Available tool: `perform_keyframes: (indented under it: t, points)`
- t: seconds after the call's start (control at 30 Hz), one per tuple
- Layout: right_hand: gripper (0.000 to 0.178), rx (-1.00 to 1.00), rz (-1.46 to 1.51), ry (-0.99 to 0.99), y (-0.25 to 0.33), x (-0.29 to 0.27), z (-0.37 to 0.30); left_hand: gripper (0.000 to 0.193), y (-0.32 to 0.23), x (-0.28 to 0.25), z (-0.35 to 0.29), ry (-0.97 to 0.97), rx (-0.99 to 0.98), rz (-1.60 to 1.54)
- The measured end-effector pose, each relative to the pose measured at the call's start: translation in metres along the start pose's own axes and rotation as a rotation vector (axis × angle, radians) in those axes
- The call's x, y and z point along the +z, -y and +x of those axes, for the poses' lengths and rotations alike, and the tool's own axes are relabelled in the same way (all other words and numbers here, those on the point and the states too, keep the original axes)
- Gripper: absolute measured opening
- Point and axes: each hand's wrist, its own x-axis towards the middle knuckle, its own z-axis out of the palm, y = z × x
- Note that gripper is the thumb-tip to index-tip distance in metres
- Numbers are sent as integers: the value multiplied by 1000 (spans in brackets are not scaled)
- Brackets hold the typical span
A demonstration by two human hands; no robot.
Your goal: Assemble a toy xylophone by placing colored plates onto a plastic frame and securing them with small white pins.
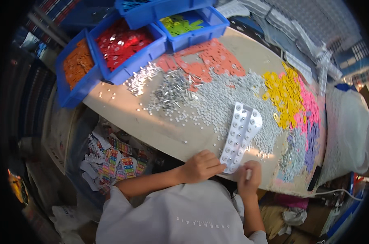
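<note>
A long white plastic holder [238, 136] with two rows of round studs lies at a slant near the table's front edge. My left hand [201, 166] is closed, its fingertips at the holder's near left edge. Just right of the holder's near end, my right hand [250, 178] is curled closed. A small pale bit shows between its fingers, too small to name. Beyond the holder spreads a wide heap of small grey-white round pieces [217, 101]. Metal pins [174, 91] lie heaped to its left, next to shiny small pieces [143, 79].
Blue bins hold orange [77, 63], red [123, 42] and green [181, 25] flat pieces. Coral pieces [217, 57] lie at the back, yellow [285, 95], pink [310, 105] and purple [312, 144] ones at right. Colourful finished strips [119, 162] fill a bag below left.
</note>
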Motion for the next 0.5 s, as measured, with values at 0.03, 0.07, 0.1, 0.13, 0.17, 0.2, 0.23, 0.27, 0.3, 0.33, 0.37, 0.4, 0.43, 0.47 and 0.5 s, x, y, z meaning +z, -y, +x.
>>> perform_keyframes:
  t: [0.03,0.07,0.1,0.13,0.17,0.2,0.23,0.27,0.3,0.33,0.37,0.4,0.43,0.47,0.5]
  points:
    - [18,39,-40,-34,-4,-4,10,25,0,-3,-1,-47,6,-12]
    - [16,80,-79,-71,-9,-9,20,29,2,-8,-1,-92,17,-24]
    - [16,59,-73,-67,-11,-16,34,34,10,-23,-3,-116,17,21]
    - [16,58,-198,31,-10,-22,53,31,23,-44,-7,-183,25,191]
    - [17,60,-327,123,-4,-26,69,29,39,-69,-10,-246,35,356]
    - [17,48,-329,121,3,-24,81,23,56,-101,-16,-264,-77,451]
    - [16,22,-293,81,12,-20,92,18,75,-138,-15,-422,-140,376]
    - [15,2,-260,40,20,-16,104,22,97,-170,-21,-601,-332,284]
    - [16,-84,-292,48,27,-11,117,22,114,-205,-22,-684,-614,476]
    - [16,-113,-247,100,39,-3,132,19,136,-249,-26,-786,-661,481]
    - [16,-178,-198,127,55,8,147,17,160,-291,-41,-815,-647,647]
    - [18,-285,-148,147,67,22,162,21,189,-337,-72,-683,-722,716]
    - [20,-346,-67,186,83,38,178,25,217,-375,-105,-551,-797,775]
    - [22,-429,-40,190,96,57,193,25,236,-397,-123,-554,-797,779]
    - [24,-501,19,209,109,75,207,27,250,-417,-134,-415,-1090,574]
